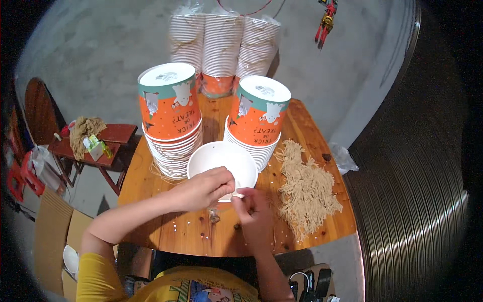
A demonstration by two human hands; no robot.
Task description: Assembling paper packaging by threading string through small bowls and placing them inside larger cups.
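A white-lined paper bucket (214, 155) is tilted on the table with its mouth facing me. My left hand (206, 189) reaches over its near side, fingers closed in a pinch on something too small to make out. Thumb and fingers of my right hand (254, 211) pinch the bucket's near rim beside it. Behind, to the left, stands an upside-down stack of orange and green paper buckets (170, 108) with thin cords around its lower rims. A similar upside-down stack (259, 116) stands to the right. A heap of tan cords (309, 194) lies right of my hands.
All this rests on a wooden table (166, 236) with small white bits scattered about. Plastic-wrapped bucket stacks (220, 45) stand at its far end. A red bench (113, 138) holds more tan cords at left. An open cardboard box (53, 221) sits near my left elbow.
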